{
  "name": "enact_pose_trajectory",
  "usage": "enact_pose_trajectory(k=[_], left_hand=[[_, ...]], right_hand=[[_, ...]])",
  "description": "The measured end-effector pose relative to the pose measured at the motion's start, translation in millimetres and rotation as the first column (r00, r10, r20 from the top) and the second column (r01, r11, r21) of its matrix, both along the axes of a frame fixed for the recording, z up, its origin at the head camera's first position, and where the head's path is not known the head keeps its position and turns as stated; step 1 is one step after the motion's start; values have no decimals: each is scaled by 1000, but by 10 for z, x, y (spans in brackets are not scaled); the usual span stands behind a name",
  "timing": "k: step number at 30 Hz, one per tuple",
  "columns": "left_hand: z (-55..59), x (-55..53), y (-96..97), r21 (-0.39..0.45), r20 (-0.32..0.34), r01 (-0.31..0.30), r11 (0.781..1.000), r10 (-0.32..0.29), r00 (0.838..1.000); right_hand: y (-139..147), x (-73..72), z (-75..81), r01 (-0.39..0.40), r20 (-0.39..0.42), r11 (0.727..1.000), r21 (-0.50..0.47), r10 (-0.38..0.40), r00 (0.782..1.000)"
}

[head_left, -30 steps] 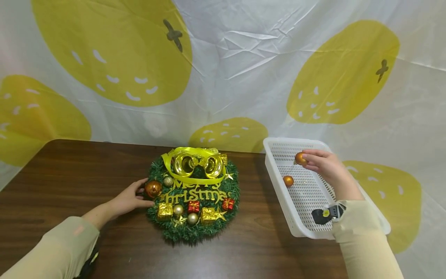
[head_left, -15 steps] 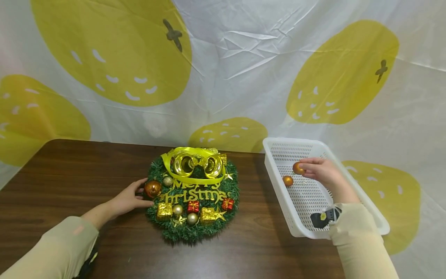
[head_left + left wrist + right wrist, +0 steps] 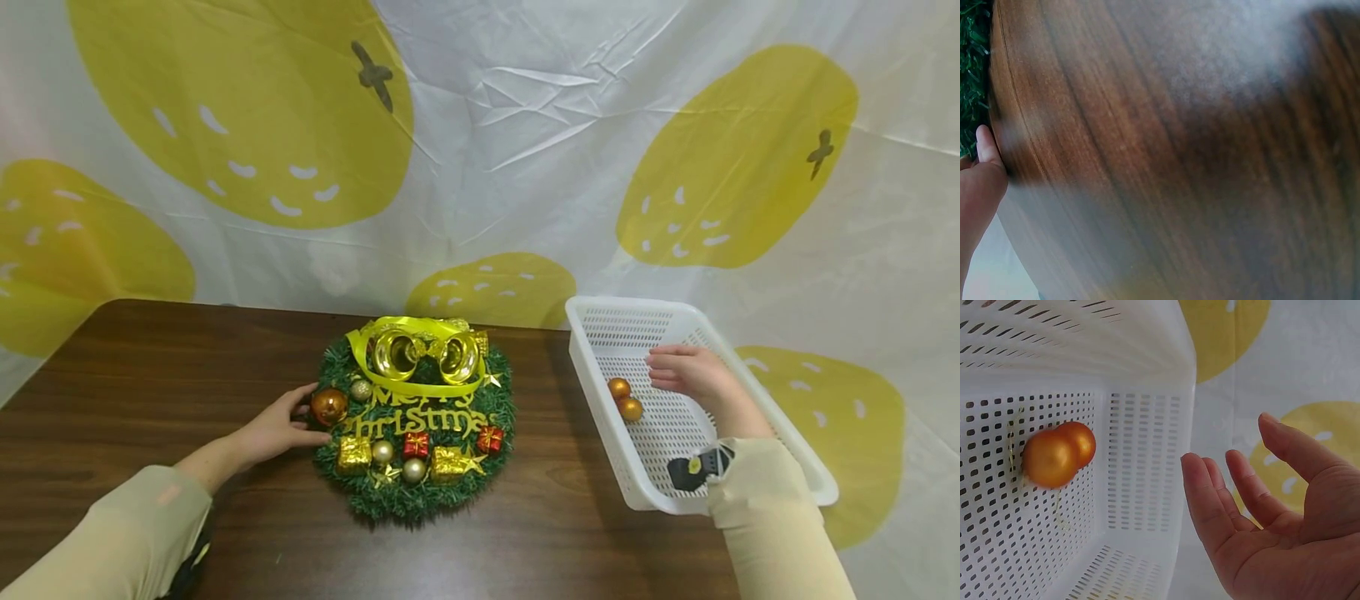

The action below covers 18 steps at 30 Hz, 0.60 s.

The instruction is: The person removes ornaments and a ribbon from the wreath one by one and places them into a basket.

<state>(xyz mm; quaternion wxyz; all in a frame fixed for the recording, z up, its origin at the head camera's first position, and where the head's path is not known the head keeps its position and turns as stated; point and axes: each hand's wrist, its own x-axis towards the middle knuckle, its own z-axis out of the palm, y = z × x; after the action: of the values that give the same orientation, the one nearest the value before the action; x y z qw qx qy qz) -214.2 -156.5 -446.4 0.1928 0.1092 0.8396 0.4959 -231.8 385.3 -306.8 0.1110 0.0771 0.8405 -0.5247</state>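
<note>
A green Christmas wreath (image 3: 416,496) lies on the brown table, bearing gold bells, a yellow ribbon, gold lettering, small gift boxes and baubles. My left hand (image 3: 272,425) holds its left edge, thumb and fingers either side of a shiny brown bauble (image 3: 329,406); some fingertips are hidden. In the left wrist view the thumb (image 3: 986,147) touches the wreath's greenery (image 3: 972,81). Over the white plastic basket (image 3: 600,417), my right hand (image 3: 693,375) is spread and holds nothing. Two orange baubles (image 3: 1050,459) lie together on the basket floor, with thin gold strings beside them.
The basket stands at the table's right side, near a hanging white cloth (image 3: 525,167) printed with yellow fruit. A brown wooden table (image 3: 187,358) extends around the wreath. A black wrist strap (image 3: 688,472) shows beneath my right sleeve.
My right hand lowers an orange bauble and lets it go; it now rests against the other one in the basket. The left hand and wreath stay in place.
</note>
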Motion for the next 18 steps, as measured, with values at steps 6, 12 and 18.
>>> enact_pose_trajectory(k=[6, 12, 18], left_hand=[[16, 9, 5, 0, -2, 2, 1000, -2, 1000], [36, 16, 3, -5, 0, 9, 1000, -9, 1000], [21, 9, -1, -7, 5, 9, 1000, -9, 1000]], right_hand=[[-106, 7, 71, -40, -54, 999, -31, 38, 998], [-382, 47, 167, -4, -110, 992, -123, -10, 994], [-668, 75, 192, 1, -144, 989, -148, -23, 989]])
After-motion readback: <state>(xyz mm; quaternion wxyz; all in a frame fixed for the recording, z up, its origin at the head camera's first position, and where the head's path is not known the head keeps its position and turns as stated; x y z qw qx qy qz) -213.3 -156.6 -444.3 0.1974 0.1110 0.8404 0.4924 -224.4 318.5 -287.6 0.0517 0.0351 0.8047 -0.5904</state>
